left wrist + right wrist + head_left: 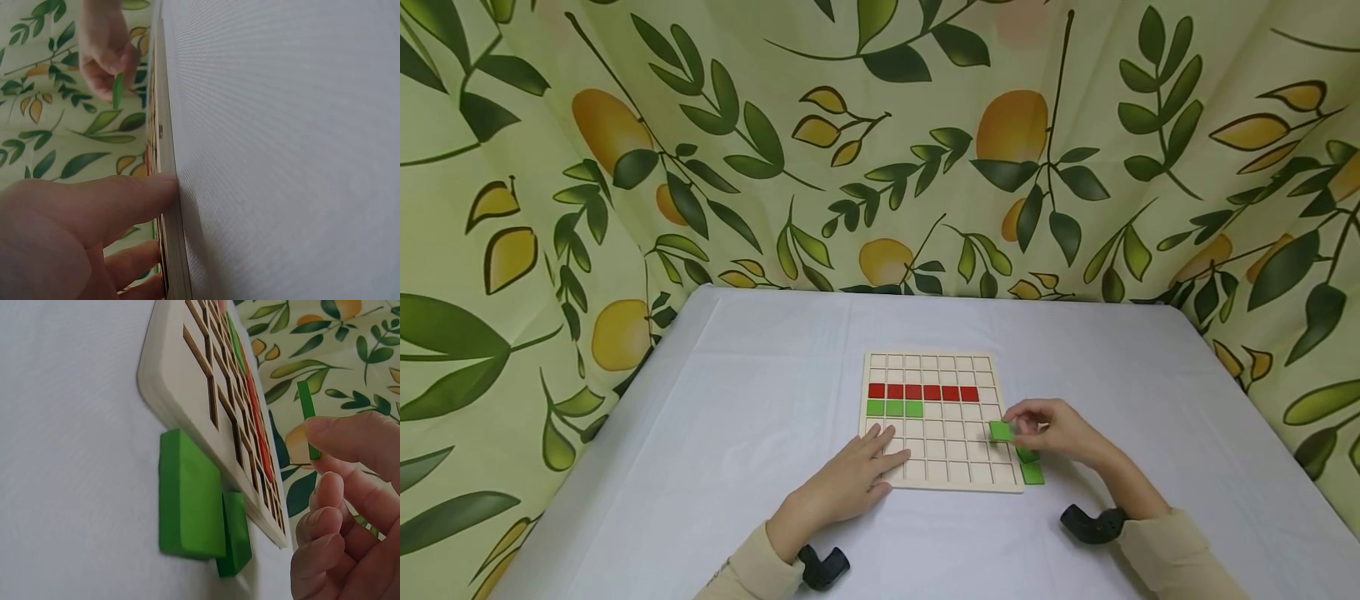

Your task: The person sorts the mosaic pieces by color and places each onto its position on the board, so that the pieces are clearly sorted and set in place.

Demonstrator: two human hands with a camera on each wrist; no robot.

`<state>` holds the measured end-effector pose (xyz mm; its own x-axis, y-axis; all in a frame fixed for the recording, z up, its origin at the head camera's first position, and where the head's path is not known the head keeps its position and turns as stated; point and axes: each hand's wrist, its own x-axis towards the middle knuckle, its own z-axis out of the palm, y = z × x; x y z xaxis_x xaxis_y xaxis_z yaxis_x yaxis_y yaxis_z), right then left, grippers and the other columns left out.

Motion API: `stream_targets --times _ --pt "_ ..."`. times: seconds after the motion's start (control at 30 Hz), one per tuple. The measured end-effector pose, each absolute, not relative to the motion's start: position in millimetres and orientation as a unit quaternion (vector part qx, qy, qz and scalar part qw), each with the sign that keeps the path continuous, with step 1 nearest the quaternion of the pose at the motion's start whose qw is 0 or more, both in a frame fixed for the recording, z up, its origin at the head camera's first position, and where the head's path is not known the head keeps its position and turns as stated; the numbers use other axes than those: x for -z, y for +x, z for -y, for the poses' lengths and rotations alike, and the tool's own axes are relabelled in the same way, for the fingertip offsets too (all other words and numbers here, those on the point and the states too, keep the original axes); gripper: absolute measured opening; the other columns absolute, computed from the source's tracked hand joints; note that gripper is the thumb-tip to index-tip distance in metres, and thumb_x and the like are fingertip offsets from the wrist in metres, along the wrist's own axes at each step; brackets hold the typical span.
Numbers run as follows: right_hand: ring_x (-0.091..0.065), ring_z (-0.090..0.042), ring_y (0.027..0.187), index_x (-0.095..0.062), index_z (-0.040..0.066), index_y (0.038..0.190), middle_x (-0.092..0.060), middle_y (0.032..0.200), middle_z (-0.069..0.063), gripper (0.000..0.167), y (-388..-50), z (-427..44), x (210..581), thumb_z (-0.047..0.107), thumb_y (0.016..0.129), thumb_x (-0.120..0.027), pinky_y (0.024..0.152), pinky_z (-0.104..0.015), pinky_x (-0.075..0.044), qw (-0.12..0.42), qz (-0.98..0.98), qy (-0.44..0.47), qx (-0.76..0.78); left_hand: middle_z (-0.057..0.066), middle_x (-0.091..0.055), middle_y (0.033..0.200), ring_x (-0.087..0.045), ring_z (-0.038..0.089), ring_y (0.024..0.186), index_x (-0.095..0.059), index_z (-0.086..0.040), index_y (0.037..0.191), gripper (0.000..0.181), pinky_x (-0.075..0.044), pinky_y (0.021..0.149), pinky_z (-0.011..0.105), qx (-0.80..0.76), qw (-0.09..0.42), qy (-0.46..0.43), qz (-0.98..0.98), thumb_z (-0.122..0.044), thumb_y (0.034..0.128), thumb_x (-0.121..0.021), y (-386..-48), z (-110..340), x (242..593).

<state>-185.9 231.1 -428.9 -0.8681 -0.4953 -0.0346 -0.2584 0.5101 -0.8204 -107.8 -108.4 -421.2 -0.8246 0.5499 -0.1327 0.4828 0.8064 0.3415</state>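
A pale wooden grid board (936, 482) lies on the table. One of its rows holds several red square tiles (932, 392); in the row below, three green tiles (895, 408) sit at the left end. My right hand (1060, 429) pinches another green tile (1000, 431) between thumb and finger, raised above the board's right side. Beside the board's lower right edge lie two loose green tiles (190, 500), seen close in the right wrist view. My left hand (853, 475) rests with spread fingers on the board's lower left corner, its thumb (144, 194) against the edge.
A white cloth covers the table (760, 367). Black curved wrist pieces (825, 568) hang below both wrists. A curtain printed with leaves and fruit (880, 167) stands behind the table and along its sides.
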Motion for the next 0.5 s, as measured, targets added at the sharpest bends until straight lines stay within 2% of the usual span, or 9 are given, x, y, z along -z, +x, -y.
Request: stream_targets --times 0.5 --pt "-0.045 -0.001 0.067 -0.066 -0.006 0.101 -0.048 0.072 0.003 0.028 -188.1 -211.0 430.3 0.003 0.076 -0.076 0.056 -0.018 -0.038 0.115 -0.847 -0.218 0.47 0.01 -0.032 0.159 -0.027 0.031 0.15 -0.047 -0.024 0.143 0.047 -0.03 0.12 0.051 -0.149 0.118 0.269 -0.944 -0.022 0.0968 -0.055 -107.0 108.3 421.8"
